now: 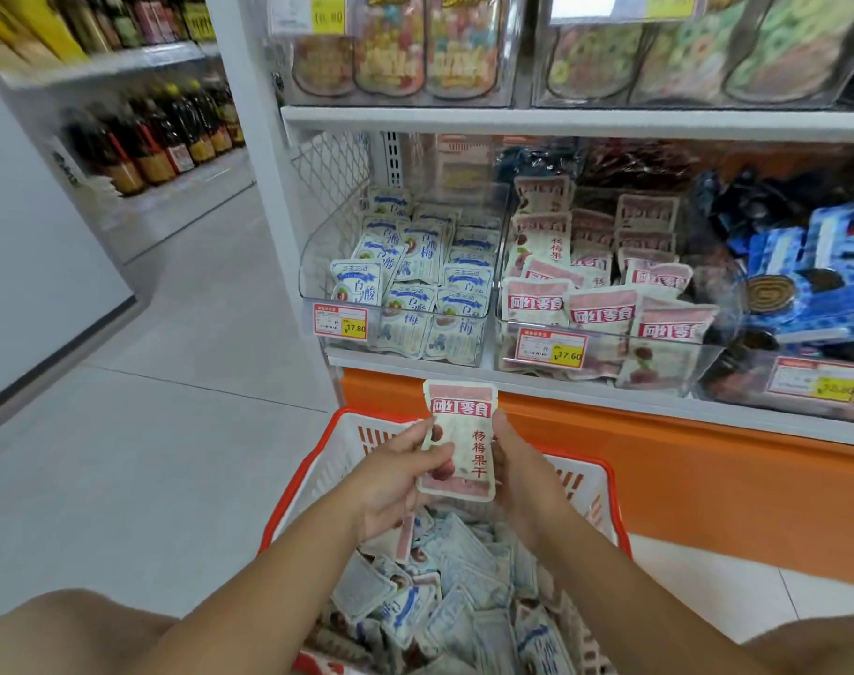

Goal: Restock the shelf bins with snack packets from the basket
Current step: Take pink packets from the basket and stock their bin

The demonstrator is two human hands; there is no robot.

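Observation:
I hold a pink-and-white snack packet (463,445) upright above the basket, between both hands. My left hand (396,472) pinches its left edge with thumb and fingers. My right hand (517,460) grips its right edge from behind. Below them, the white basket with an orange rim (313,460) holds several blue-and-white and pink packets (444,587). On the shelf ahead, a clear bin (313,265) holds blue-and-white packets (415,280), and the clear bin (659,353) to its right holds pink packets (605,304) matching the one in my hands.
A third bin with blue wrapped snacks (800,280) stands at the right. Price tags (341,323) hang on the bin fronts. An orange shelf base (683,479) runs behind the basket. Upper bins (391,56) hold jelly bags. Bottles (162,134) line shelves at the left aisle.

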